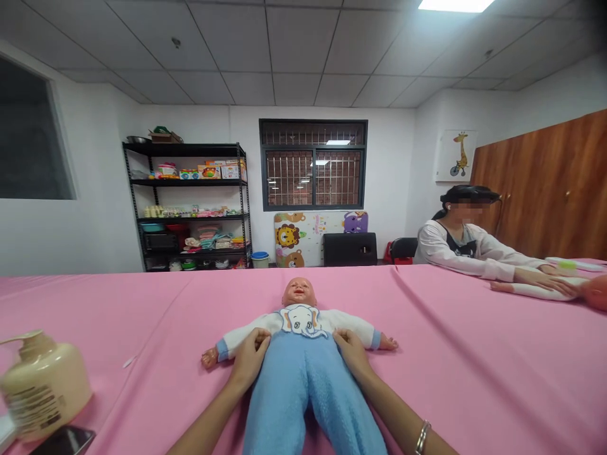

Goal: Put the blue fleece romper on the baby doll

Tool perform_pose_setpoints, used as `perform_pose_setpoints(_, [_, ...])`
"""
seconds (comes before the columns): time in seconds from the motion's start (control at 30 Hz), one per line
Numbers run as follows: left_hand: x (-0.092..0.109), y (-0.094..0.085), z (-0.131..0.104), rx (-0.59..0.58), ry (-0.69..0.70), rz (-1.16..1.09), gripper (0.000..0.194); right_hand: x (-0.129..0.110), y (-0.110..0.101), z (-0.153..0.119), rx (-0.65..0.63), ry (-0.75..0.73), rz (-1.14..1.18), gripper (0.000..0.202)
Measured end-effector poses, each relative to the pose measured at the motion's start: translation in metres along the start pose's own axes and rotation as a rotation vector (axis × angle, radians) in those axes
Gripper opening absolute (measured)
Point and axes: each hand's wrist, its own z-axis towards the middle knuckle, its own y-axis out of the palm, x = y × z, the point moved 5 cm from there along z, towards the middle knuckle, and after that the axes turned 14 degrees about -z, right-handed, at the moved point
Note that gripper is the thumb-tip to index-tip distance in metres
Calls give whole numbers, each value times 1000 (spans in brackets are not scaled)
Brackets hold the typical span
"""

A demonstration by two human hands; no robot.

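A baby doll (299, 292) lies face up on the pink-covered table (161, 328), its arms spread to both sides. It wears a white top (244, 331) with blue cuffs and an elephant face (302, 320) on the chest. Fuzzy blue trousers (308, 370) reach up to just under the elephant. My left hand (251, 357) pinches the trousers' upper edge at the left side of the picture, fingers bent. On the opposite side my right hand (351, 352) grips the same edge between thumb and fingers. A metal bangle (422, 437) circles my right forearm.
At the left stand a cream pump bottle (45, 385) and a dark phone (65, 441). Across the table to the right, a person (462, 240) in headgear has both hands on another doll (550, 287). A black shelf (190, 215) stands against the back wall.
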Motion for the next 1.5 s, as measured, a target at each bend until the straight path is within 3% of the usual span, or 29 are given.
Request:
perform_pose_setpoints(0.6, [6,0,-4,-35,28,62,29,-7,4,-3,-33,-113,-55,31])
perform_pose_setpoints(1.5, [5,0,-7,-42,12,63,30,-2,5,-6,-79,-114,-62,33])
